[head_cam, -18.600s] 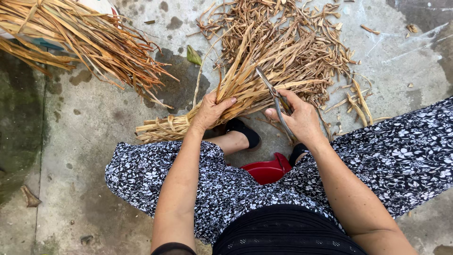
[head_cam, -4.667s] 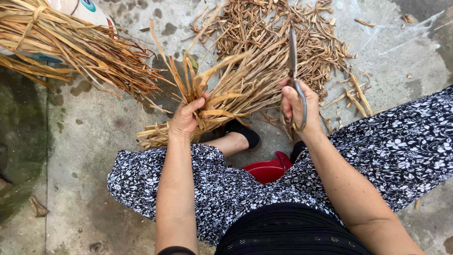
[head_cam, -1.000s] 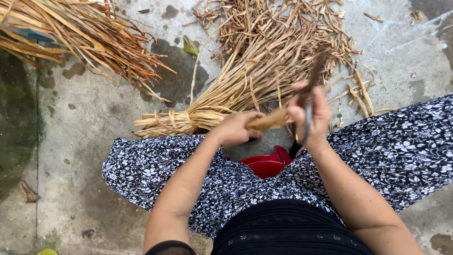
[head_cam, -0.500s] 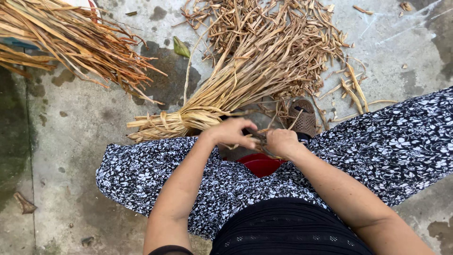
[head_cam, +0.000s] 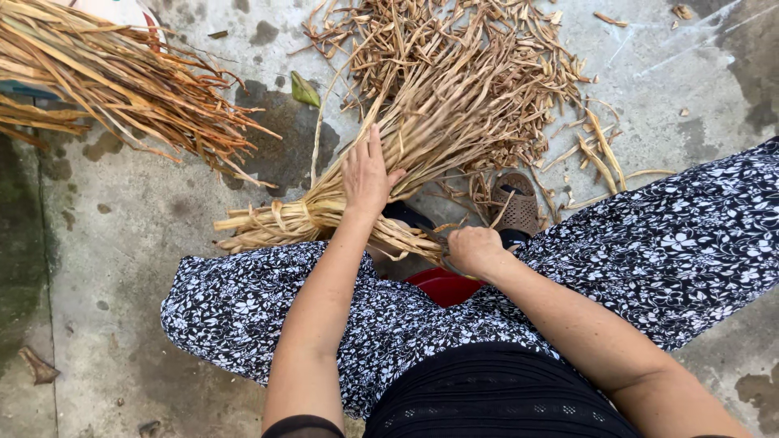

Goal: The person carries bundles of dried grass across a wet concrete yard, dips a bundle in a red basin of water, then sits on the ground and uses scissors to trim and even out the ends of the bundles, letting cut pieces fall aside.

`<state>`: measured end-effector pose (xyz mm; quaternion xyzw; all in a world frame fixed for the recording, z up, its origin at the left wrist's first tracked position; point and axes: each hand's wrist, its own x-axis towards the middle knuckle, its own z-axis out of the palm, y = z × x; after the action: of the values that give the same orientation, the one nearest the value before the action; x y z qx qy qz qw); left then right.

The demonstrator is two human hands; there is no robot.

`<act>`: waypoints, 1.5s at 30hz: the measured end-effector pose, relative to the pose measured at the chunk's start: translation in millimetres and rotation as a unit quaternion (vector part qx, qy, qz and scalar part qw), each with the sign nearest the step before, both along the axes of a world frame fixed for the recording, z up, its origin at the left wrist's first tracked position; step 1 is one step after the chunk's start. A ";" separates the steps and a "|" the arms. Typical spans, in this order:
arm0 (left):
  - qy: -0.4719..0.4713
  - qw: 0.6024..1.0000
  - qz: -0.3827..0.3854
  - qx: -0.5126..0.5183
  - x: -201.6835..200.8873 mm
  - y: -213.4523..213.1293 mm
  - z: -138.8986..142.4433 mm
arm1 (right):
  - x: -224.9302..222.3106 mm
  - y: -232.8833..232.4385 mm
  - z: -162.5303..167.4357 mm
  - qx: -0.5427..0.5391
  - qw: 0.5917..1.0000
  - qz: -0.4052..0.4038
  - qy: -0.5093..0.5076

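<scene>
A tied bundle of dried tan leaves (head_cam: 284, 217) lies on the concrete in front of my knees, fanning out toward the upper right. My left hand (head_cam: 369, 172) rests flat on it, fingers stretched out and holding nothing. My right hand (head_cam: 475, 248) is a closed fist just right of the bundle's near edge. It grips the end of a dried leaf strip (head_cam: 410, 238) that runs left toward the bundle. No blade shows in the fist.
A loose heap of dry leaf scraps (head_cam: 454, 49) covers the floor beyond. A second bundle (head_cam: 105, 77) lies at the upper left. My sandalled foot (head_cam: 519, 203) and a red stool (head_cam: 442, 285) are below my hands, and a green leaf (head_cam: 304, 89) lies on damp concrete.
My left hand has left the right hand and moved up onto the bundle, opening flat. The right hand dropped from its raised position into a low fist, and the knife it held earlier is out of sight.
</scene>
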<state>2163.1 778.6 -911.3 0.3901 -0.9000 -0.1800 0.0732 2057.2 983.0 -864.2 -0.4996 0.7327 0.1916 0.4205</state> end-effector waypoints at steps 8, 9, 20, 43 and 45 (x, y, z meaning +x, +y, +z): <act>0.174 0.970 0.084 0.149 30.0 -36.1 11.9 | -1.3 1.4 -6.0 -0.019 1.000 0.014 -0.005; 0.210 0.941 0.102 0.245 34.7 -39.8 16.2 | -1.9 1.1 -7.1 -0.015 1.000 0.012 -0.009; -0.154 0.938 -0.247 0.191 9.3 40.2 33.0 | -9.9 3.8 -21.6 0.008 1.000 0.024 -0.004; 0.377 0.642 0.072 0.664 40.1 -36.4 55.2 | -92.2 -26.5 118.0 -0.006 0.994 -0.110 0.004; 0.369 0.646 0.078 0.664 38.8 -36.5 56.2 | -106.0 -20.1 132.6 -0.087 0.982 -0.151 -0.074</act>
<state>2201.9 742.1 -855.1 0.3046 -0.4045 -0.8518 0.1342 1951.1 962.9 -731.6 -0.4307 0.7803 0.0243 0.4527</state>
